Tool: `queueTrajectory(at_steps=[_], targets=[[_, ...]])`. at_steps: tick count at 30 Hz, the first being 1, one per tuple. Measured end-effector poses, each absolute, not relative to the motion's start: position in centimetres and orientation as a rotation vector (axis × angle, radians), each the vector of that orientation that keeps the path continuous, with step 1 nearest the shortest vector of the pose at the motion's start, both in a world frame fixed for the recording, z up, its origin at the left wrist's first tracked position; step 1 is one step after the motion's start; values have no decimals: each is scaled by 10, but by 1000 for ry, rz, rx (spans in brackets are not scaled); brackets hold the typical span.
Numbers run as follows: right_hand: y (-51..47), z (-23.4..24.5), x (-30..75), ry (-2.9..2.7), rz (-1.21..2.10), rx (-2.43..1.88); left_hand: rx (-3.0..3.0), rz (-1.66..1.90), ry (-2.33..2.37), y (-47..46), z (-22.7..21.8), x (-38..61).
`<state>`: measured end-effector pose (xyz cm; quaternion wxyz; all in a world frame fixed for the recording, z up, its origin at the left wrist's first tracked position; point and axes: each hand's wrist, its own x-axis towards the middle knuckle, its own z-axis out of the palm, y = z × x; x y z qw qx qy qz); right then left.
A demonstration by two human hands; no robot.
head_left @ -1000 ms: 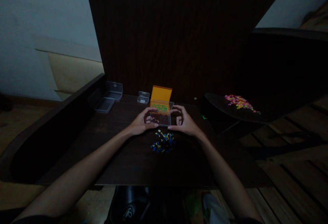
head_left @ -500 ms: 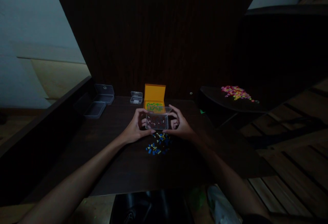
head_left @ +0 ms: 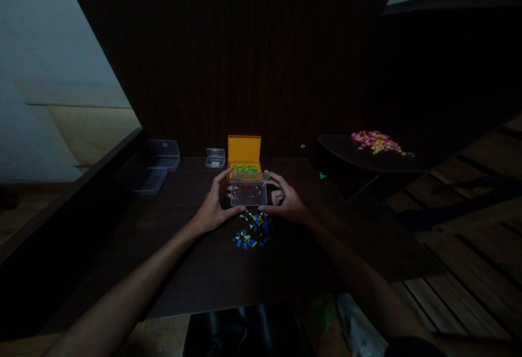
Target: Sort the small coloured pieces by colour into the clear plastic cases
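Both arms [head_left: 161,264] stretch forward, left hand [head_left: 212,205] facing right hand [head_left: 289,203], fingers [head_left: 221,178] and thumbs [head_left: 235,211] gripping a clear box [head_left: 248,196] between them.

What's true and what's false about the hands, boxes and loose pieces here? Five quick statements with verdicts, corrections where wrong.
1. The left hand and the right hand hold the same transparent box. True.
2. Green pieces lie in the open yellow box. True.
3. The loose blue pieces lie behind the yellow box. False: the blue pieces lie on the person's side of it.
4. A small clear case stands left of the yellow box. True.
5. The pink and yellow pile is on the far left. False: the pink and yellow pile lies to the right.
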<state>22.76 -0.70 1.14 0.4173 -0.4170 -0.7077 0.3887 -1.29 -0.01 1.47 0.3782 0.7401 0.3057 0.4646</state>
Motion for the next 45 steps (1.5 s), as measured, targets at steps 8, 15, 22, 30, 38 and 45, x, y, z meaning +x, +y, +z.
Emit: queueTrajectory(at_steps=[8, 15, 22, 30, 38, 45], targets=[[-5, 7, 228, -1777, 977, -1026, 1941, 1158, 828, 2, 11, -15], [-9, 14, 225, -1787, 954, -1045, 1892, 1150, 898, 0, 13, -15], [-9, 18, 223, -1814, 864, -981, 1829, 1193, 899, 0, 16, -13], [-8, 23, 215, -1471, 1180, -966, 1773, 1279, 892, -1, 18, -10], [-19, 32, 193, -1196, 1516, -1066, 1799, 1300, 904, -4, 18, -8], [-22, 29, 185, -1118, 1597, -1018, 1831, 1286, 910, -8, 13, -2]])
